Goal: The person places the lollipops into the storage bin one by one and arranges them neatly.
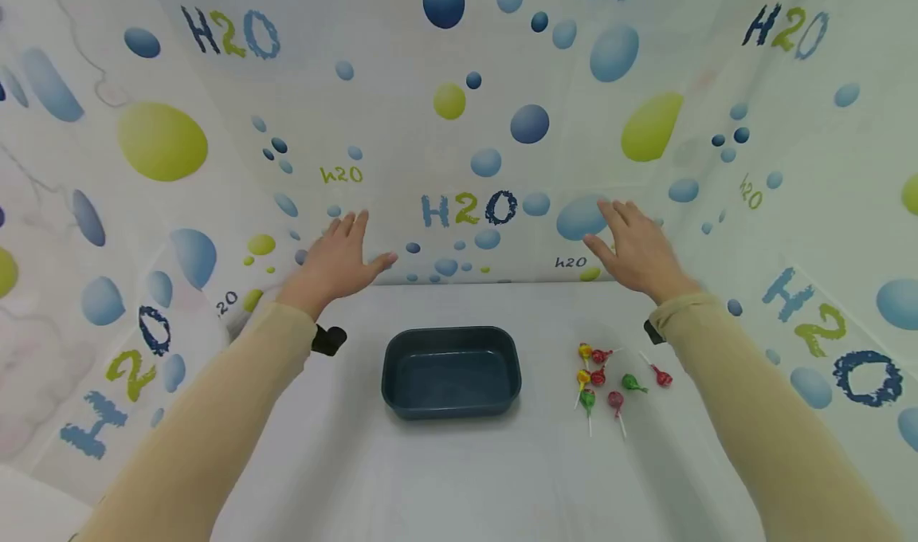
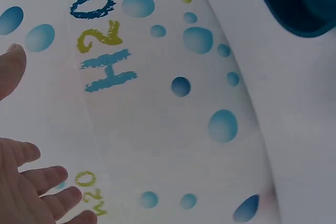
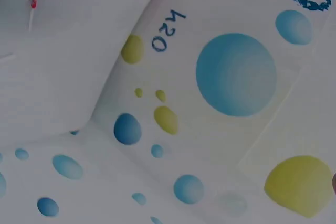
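Both hands are raised above the far part of the table and hold nothing. My left hand [image 1: 339, 257] has its fingers extended and thumb out to the side; in the left wrist view its fingers [image 2: 44, 179] are spread apart. Over the back right, my right hand [image 1: 637, 249] also has straight fingers, with the thumb pointing inward. Between and below the hands stands a dark teal rectangular tub [image 1: 452, 409] with nothing inside. Right of the tub lie several wrapped lollipops, among them a green lollipop [image 1: 631, 382], a yellow lollipop [image 1: 583, 377] and a red lollipop [image 1: 663, 379].
The white table [image 1: 459, 478] is enclosed by a white curtain [image 1: 402, 111] printed with bubbles and H2O lettering, at the back and both sides. Dark bands with small devices [image 1: 328, 340] sit on the wrists, over beige sleeves.
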The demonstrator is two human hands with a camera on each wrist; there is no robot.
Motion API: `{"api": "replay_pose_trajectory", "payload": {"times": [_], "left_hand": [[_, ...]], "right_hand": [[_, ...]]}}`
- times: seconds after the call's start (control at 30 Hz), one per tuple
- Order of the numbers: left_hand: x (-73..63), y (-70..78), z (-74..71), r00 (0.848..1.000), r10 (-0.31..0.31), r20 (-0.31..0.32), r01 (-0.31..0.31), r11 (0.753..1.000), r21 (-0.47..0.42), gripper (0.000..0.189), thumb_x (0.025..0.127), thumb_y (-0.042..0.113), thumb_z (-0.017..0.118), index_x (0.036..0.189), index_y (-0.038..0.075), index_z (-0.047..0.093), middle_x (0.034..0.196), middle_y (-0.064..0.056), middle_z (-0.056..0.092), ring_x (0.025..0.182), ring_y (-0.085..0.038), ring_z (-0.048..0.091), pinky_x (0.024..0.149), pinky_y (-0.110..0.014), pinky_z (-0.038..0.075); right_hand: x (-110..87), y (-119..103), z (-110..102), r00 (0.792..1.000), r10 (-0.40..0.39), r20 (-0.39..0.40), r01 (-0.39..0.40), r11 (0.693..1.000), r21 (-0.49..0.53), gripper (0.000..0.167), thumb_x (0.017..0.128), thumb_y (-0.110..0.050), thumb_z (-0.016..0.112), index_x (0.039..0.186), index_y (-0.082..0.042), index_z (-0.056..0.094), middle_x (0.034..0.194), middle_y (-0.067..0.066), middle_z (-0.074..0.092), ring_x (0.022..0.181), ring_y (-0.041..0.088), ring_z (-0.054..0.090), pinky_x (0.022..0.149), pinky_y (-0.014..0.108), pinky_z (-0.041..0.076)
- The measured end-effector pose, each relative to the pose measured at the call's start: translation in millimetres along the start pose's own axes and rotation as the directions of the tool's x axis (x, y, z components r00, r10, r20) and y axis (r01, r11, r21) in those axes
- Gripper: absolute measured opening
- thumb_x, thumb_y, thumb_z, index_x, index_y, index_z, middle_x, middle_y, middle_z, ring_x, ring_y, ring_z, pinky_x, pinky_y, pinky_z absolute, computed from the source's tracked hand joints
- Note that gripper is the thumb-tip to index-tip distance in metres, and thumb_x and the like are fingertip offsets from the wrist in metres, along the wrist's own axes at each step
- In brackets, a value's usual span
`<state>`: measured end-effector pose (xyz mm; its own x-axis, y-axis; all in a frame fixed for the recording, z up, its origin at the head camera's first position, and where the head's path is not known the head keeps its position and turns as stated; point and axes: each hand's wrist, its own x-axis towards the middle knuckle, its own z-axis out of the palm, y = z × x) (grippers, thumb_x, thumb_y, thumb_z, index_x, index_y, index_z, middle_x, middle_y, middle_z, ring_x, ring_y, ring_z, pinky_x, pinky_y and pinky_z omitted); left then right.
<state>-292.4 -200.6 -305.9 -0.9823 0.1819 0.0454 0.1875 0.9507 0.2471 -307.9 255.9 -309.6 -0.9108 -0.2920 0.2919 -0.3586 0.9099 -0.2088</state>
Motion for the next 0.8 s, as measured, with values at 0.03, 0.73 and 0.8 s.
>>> {"api": "replay_pose_trajectory", "payload": {"times": [0.03,0.73,0.8], "left_hand": [[-0.2,-5.3,8.2,1.0,0.005,-0.002,-0.005,0.999,-0.054,0.092,0.104,0.052,0.047,0.163,-0.002,0.001,0.169,-0.03,0.007,0.156,-0.05,0.009,0.127,-0.066,0.016],[-58.0,-50.2,210.1,0.998,-0.059,0.003,0.045,0.733,-0.679,0.065,0.106,0.016,0.056,0.16,-0.004,0.025,0.165,-0.026,0.03,0.152,-0.042,0.031,0.124,-0.052,0.034],[-61.6,-49.6,216.5,0.998,-0.063,0.018,0.057,0.706,-0.706,0.063,0.107,0.014,0.054,0.159,-0.004,0.026,0.165,-0.025,0.03,0.152,-0.04,0.032,0.123,-0.05,0.035]], "right_hand": [[-1.6,0,5,1.0,0.007,0.009,-0.007,0.999,0.039,0.071,0.108,-0.041,0.047,0.162,-0.001,0.022,0.165,0.03,0.025,0.154,0.051,0.017,0.125,0.068,0.019],[-62.2,30,144,0.974,0.164,0.154,-0.212,0.901,0.379,0.069,0.111,-0.042,0.035,0.162,0.002,0.018,0.166,0.03,0.022,0.153,0.05,0.02,0.126,0.065,0.018],[-65.8,33,145,0.97,0.178,0.167,-0.23,0.895,0.382,0.07,0.111,-0.043,0.035,0.162,0.002,0.017,0.166,0.03,0.021,0.153,0.05,0.019,0.126,0.065,0.018]]}}
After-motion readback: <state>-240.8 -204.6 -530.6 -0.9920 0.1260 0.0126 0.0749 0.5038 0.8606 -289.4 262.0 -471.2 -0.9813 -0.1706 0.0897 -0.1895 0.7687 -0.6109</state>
